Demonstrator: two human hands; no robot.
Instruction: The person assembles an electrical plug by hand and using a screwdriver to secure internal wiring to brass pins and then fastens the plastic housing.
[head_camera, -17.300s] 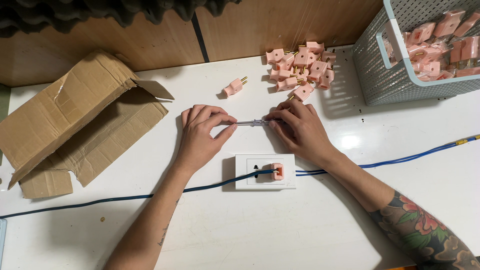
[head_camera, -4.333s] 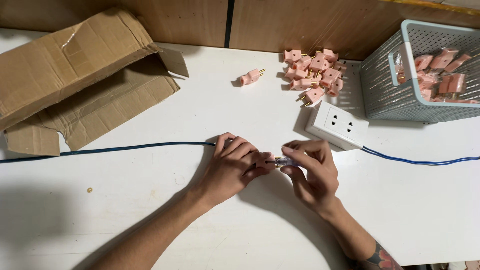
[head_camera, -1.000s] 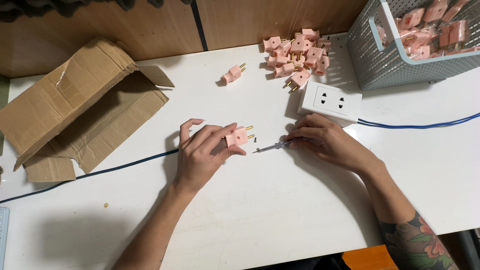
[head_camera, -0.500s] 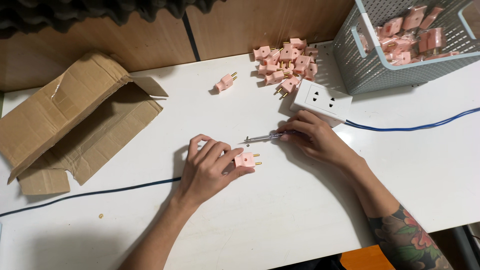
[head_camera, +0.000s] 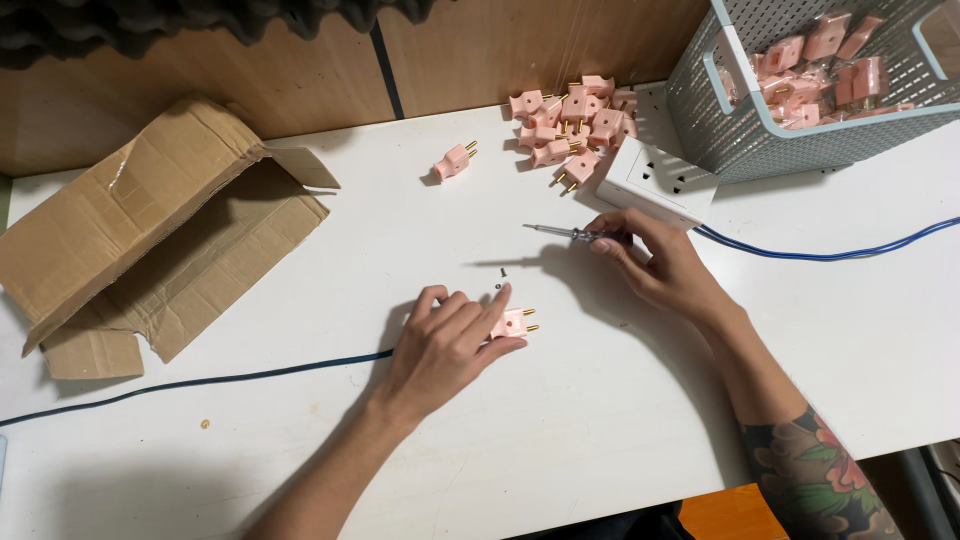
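White matte tabletop (head_camera: 300, 470), smooth, w/ a wood-panel wall behind at frame top. Centre of frame: left hand (head_camera: 445, 345) lies flat-ish on the table, fingers curled loosely over a pink plug (head_camera: 512, 323). It's a small blocky plastic body, 2 brass pins sticking out toward the right; thumb and forefinger pinch it against the table. A thin blue cable (head_camera: 200, 383) runs from under that hand to the left edge. Just above the fingertips, a tiny dark screw (head_camera: 503, 271) lies loose on the table, apart from the plug.

Right hand (head_camera: 655, 265), centre-right, fingers closed round the handle of a slim screwdriver (head_camera: 565, 233), metal shaft pointing left, tip raised off the table. Tattooed forearm runs to lower right.

Just beside that hand, upper right: 1 white rectangular socket block (head_camera: 655, 180), glossy plastic, w/ a 2nd blue cable (head_camera: 830, 250) going off right. Behind it, a heap of same pink plugs (head_camera: 575, 115), roughly a dozen, exact no. can't tell. 1 lone pink plug (head_camera: 453, 162) sits left of the heap. Top right: grey-blue perforated plastic basket (head_camera: 720, 120) holding more pink plugs, several, bagged-looking. Left of frame: 1 open corrugated cardboard box (head_camera: 150, 240), flaps creased and splayed.
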